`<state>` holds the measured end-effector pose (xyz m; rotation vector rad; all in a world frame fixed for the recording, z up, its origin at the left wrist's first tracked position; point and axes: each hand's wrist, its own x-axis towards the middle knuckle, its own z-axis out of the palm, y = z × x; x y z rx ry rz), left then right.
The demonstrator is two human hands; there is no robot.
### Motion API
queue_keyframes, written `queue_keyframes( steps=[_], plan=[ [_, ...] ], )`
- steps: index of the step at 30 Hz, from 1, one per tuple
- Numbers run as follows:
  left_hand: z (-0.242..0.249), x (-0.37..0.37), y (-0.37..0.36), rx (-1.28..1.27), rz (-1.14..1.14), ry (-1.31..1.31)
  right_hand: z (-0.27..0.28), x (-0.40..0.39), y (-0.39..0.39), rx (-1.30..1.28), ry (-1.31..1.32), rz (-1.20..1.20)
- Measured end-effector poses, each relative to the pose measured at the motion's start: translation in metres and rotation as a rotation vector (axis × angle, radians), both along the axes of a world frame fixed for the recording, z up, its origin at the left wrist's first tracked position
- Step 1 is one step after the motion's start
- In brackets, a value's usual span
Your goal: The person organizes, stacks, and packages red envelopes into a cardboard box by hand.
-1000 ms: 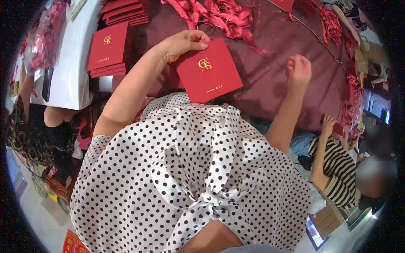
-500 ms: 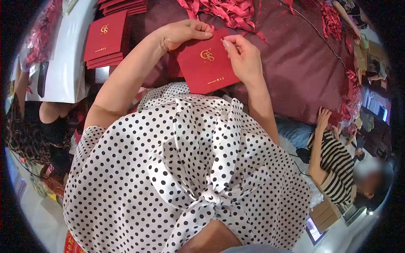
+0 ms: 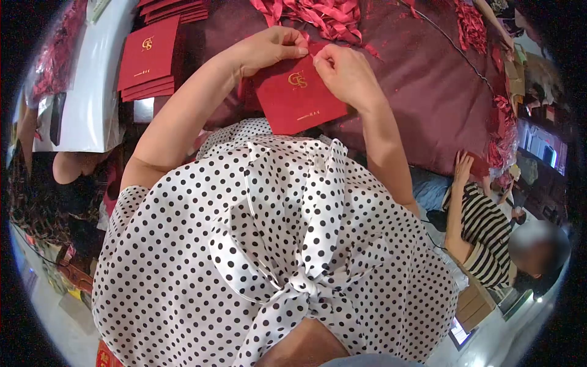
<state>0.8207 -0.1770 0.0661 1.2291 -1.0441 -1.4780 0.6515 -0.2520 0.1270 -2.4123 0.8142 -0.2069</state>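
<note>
A red card or bag (image 3: 298,101) with gold lettering lies in front of my body at the edge of the dark red cloth (image 3: 416,92). At its top edge my left hand (image 3: 275,50) is closed in a pinch, on what seems to be a thin red ribbon. My right hand (image 3: 348,73) is closed too, its fingertips pinched at the top of the card, close to the left fingertips. What exactly the right fingers hold is too small to tell. A pile of red ribbons (image 3: 324,18) lies just beyond both hands.
Stacked red cards (image 3: 147,58) lie at the left, with another stack (image 3: 174,9) behind. A white surface (image 3: 85,92) is further left. A dark cord (image 3: 455,46) crosses the cloth. At the right a person in a striped top (image 3: 483,226) rests a hand (image 3: 463,168) on the cloth's edge.
My right hand has turned and its fingers are curled in more, still near the card's top edge. The left hand stays almost where it was.
</note>
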Motion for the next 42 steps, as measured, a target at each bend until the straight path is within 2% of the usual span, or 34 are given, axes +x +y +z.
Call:
queue_keyframes(
  steps=[2, 4, 5, 7, 8, 9, 10, 11, 12, 15, 16, 18, 20, 21, 24, 25, 26, 28, 32, 34, 35, 37, 42],
  plan=[
    [-0.003, -0.009, 0.001, -0.191, 0.068, -0.211, 0.003, 0.000, -0.005, 0.008, 0.101, 0.086],
    [-0.011, -0.013, 0.000, -0.355, 0.062, -0.474, -0.007, 0.003, -0.011, -0.187, 0.187, 0.233],
    [-0.013, -0.016, 0.002, -0.400, 0.067, -0.574, -0.012, 0.010, -0.009, -0.227, 0.425, 0.269],
    [0.014, -0.031, 0.013, -0.481, 0.292, -0.586, 0.003, 0.007, 0.011, -0.296, 0.248, 0.215],
    [0.025, -0.025, 0.013, -0.318, 0.193, -0.507, 0.009, 0.006, 0.013, -0.325, 0.242, 0.198],
    [0.021, -0.013, 0.011, -0.261, 0.131, -0.488, -0.002, 0.004, 0.006, -0.313, 0.114, 0.196],
    [0.021, -0.011, 0.011, -0.188, 0.133, -0.339, -0.001, 0.005, 0.001, -0.194, 0.090, 0.174],
    [0.024, -0.009, 0.011, -0.171, 0.131, -0.303, 0.007, 0.009, -0.002, -0.129, 0.195, 0.140],
    [0.026, -0.006, 0.010, -0.149, 0.135, -0.273, -0.006, 0.005, -0.005, -0.125, 0.017, 0.124],
    [0.022, -0.002, 0.006, -0.049, 0.155, -0.121, 0.010, 0.001, 0.001, 0.007, -0.216, -0.071],
    [0.024, -0.004, 0.007, -0.010, 0.161, -0.062, 0.007, 0.000, 0.001, 0.019, -0.288, -0.061],
    [0.013, 0.000, 0.006, -0.022, 0.171, 0.004, -0.005, 0.002, -0.005, 0.011, -0.385, 0.115],
    [0.015, 0.000, 0.006, -0.033, 0.154, 0.119, -0.012, -0.002, -0.006, -0.007, -0.356, 0.130],
    [0.017, 0.002, 0.005, 0.055, 0.100, 0.162, -0.007, -0.003, -0.004, 0.025, -0.368, 0.136],
    [0.017, 0.009, 0.003, 0.124, -0.044, 0.113, -0.005, -0.005, -0.005, 0.055, -0.408, 0.198],
    [0.012, 0.011, 0.000, 0.069, -0.111, 0.154, -0.002, -0.004, -0.007, 0.111, -0.348, 0.229],
    [0.011, 0.011, -0.001, 0.070, -0.113, 0.153, -0.001, -0.003, -0.007, 0.169, -0.287, 0.258],
    [0.015, 0.007, -0.004, 0.071, -0.186, -0.028, -0.001, -0.005, -0.007, 0.154, -0.294, 0.264],
    [0.015, 0.005, -0.006, 0.004, -0.151, -0.052, 0.007, -0.010, -0.009, 0.155, -0.317, 0.279],
    [0.022, 0.005, -0.006, -0.087, -0.259, -0.130, 0.006, -0.009, -0.010, 0.182, -0.299, 0.276],
    [0.027, 0.004, -0.005, -0.087, -0.258, -0.130, 0.005, -0.009, -0.010, 0.209, -0.278, 0.275],
    [0.033, 0.003, -0.002, 0.017, -0.203, 0.030, 0.005, -0.009, -0.010, 0.210, -0.301, 0.276],
    [0.018, 0.004, -0.005, 0.045, -0.178, 0.089, -0.004, -0.005, -0.010, 0.180, -0.378, 0.278]
  ],
)
